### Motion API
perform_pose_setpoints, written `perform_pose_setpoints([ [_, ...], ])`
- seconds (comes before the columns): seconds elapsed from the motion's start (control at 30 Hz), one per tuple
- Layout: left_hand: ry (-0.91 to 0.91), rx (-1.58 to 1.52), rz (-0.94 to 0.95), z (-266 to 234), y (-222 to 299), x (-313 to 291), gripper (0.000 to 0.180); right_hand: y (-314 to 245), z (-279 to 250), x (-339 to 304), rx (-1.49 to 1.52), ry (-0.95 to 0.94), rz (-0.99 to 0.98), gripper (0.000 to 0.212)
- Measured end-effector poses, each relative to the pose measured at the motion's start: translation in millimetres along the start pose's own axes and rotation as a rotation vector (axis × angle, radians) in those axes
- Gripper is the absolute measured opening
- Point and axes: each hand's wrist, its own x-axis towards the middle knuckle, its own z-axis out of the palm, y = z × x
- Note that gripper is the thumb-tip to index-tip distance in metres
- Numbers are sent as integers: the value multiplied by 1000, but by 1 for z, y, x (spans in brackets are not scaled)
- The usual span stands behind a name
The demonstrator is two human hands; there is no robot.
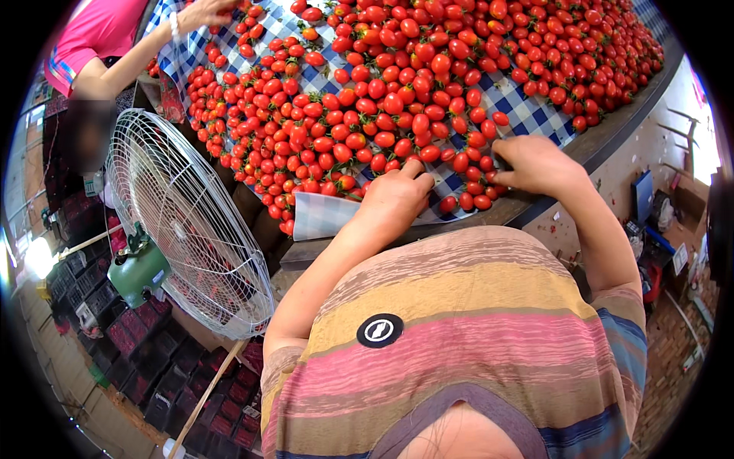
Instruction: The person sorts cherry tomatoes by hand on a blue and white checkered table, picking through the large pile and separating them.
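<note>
Small oval red cherry tomatoes (329, 126), some with green stems, lie spread over a blue-and-white checked cloth (535, 107) on the table. At the near edge of the spread, my left hand (397, 195) rests palm down with its fingers curled in against the tomatoes. Whatever those fingers close on is hidden beneath them. To its right, my right hand (539, 164) reaches in from the side. Its thumb and forefinger are apart, touching the edge of a small cluster of tomatoes (474, 174) between my hands.
A large wire-caged fan (183, 229) with a green motor stands close on the left. Another person's arm (141, 57), in a pink sleeve, reaches over the tomatoes at far left. Stacked dark crates (164, 367) fill the lower left. The table's dark rim (612, 141) curves along the right.
</note>
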Motion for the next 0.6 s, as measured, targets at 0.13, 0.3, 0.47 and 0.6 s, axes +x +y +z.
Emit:
perform_pose_setpoints([
  [0.13, 188, 110, 65, -6, 19, 23, 20, 9, -13, -2, 64, 187, 2, 35],
  [0.3, -50, 450, 19, 18, 33, 49, 24, 25, -13, 6, 63, 355, 33, 48],
  [0.47, 73, 63, -134, -1, 4, 19, 22, -13, 10, 32, 250, 321, -146, 57],
  [0.6, 535, -211, -282, -37, -18, -5, 31, -37, 27, 51, 701, 585, -372, 51],
])
